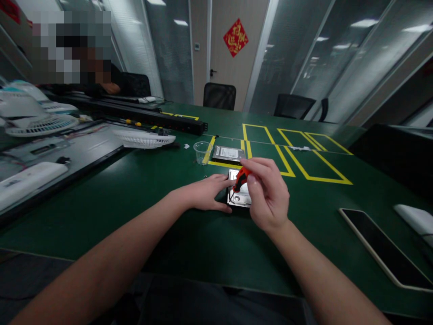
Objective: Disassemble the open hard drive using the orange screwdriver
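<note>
A silver hard drive [242, 199] lies on the green table in front of me. My left hand [211, 193] grips its left side, thumb at the near corner and fingers at the far one. In my right hand [269, 194] is a red and black screwdriver [241, 178], held tilted with its tip down at the drive's left part. Whether the tip sits in a screw is too small to tell. Just beyond, a second hard drive [229, 154] with a white label lies inside a yellow tape outline. A clear plastic cup [203, 153] stands left of that drive.
On the left are a white fan guard [145, 138], a long black rail [142, 115], a flat metal panel [88, 149] and white fans [37, 113]. A phone [382, 246] lies at right. Another person sits at the far left.
</note>
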Demonstrator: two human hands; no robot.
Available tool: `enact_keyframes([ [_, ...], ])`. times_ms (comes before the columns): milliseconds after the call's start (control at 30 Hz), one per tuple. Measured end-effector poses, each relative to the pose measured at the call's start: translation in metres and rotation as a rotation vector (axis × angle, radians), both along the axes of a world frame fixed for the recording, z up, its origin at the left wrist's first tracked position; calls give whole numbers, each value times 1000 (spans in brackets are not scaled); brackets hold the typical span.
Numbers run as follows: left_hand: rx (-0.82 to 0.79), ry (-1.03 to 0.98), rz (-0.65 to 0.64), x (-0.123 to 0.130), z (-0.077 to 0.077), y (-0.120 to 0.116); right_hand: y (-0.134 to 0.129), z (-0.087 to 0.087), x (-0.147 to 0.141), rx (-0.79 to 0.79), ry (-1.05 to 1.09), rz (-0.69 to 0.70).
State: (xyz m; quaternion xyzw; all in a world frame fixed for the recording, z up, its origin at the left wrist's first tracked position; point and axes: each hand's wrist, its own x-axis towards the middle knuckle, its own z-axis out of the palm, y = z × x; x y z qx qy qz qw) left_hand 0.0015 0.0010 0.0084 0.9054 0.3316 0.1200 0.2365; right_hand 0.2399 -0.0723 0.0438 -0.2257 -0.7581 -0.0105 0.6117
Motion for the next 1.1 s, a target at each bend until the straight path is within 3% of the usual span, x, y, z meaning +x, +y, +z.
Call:
enact_keyframes([
  [467, 46, -41, -58, 1, 1, 2, 2, -2, -3, -14, 35, 27],
  [900, 15, -12, -28, 1, 2, 0, 2, -4, -2, -48, 40, 24],
  [1100, 2, 3, -6, 2, 4, -2, 5, -5, -3, 19, 37, -36],
])
